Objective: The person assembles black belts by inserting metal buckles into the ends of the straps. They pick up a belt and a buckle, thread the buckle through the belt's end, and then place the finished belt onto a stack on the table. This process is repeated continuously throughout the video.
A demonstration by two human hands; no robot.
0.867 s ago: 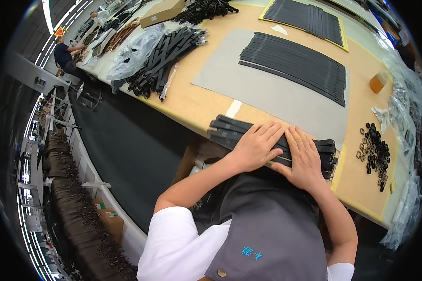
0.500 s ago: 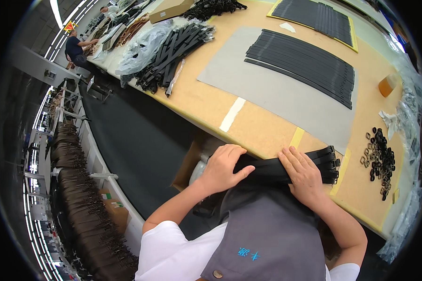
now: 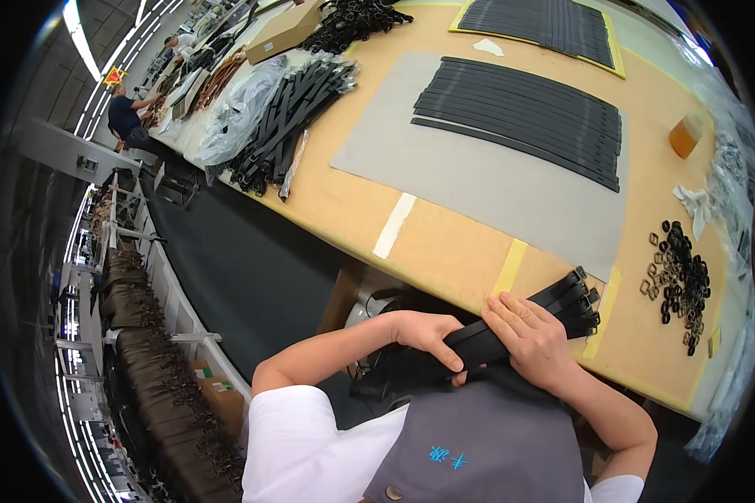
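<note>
Bundle of black straps [image 3: 512, 331] is held at the near edge of the worktable [image 3: 445, 251], approx. half on the board, half hanging off toward the person's chest.

Left hand [image 3: 428, 334]: fingers curled round the overhanging end, thumb on top, closed on the stack. Right hand [image 3: 533, 344]: laid flat over the middle, fingers together, pressing down.

Risks, as judged from here:
1. Stack is loose, not tied. If right-hand pressure eases, top straps may slide & fan out.
2. Off-table end is supported by the left hand only; a slack grip could drop straps to the floor.
3. Buckle ends [image 3: 583, 298] point toward the pile of black metal rings [image 3: 679, 277], nearby but apart. A push fwd could scatter the rings.
4. Laid-out strap rows [image 3: 520, 117] on the grey mat [image 3: 478, 180] are well apart; low risk.
</note>
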